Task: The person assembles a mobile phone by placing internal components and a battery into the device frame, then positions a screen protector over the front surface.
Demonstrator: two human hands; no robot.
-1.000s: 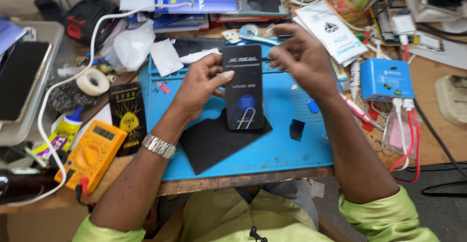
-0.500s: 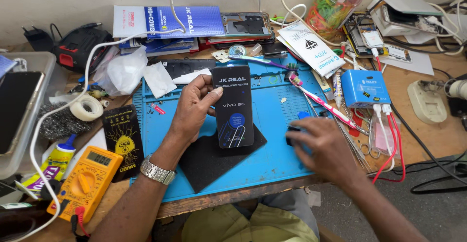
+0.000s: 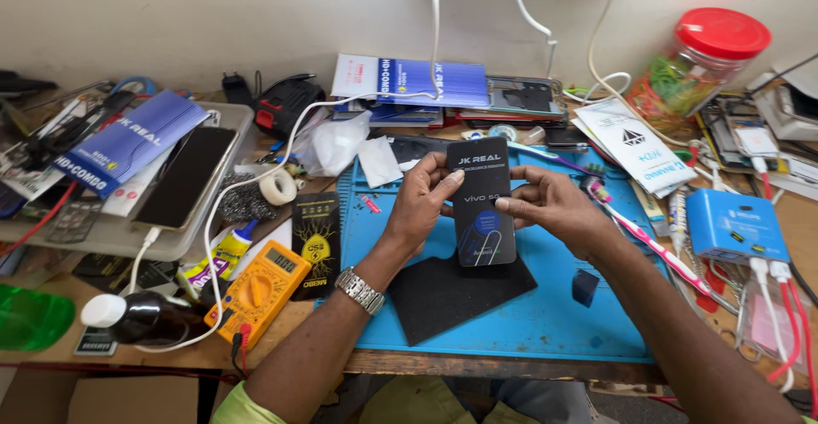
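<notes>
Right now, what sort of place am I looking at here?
Most likely a phone repair bench: both hands, left hand and right hand, hold a black screen panel over a blue work mat, beside a yellow multimeter.

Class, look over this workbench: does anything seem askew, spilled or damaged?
Nothing looks spilled or broken. The brown bottle lies on its side at the desk's near edge, capped. Both hands, left hand and right hand, hold the black packet upright.

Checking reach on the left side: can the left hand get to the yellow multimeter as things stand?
Probably not right away. The left hand is gripping the black phone-shaped pack together with the right hand. The multimeter lies close beside the left forearm with nothing on top of it, so the path looks free once the hand lets go.
</notes>
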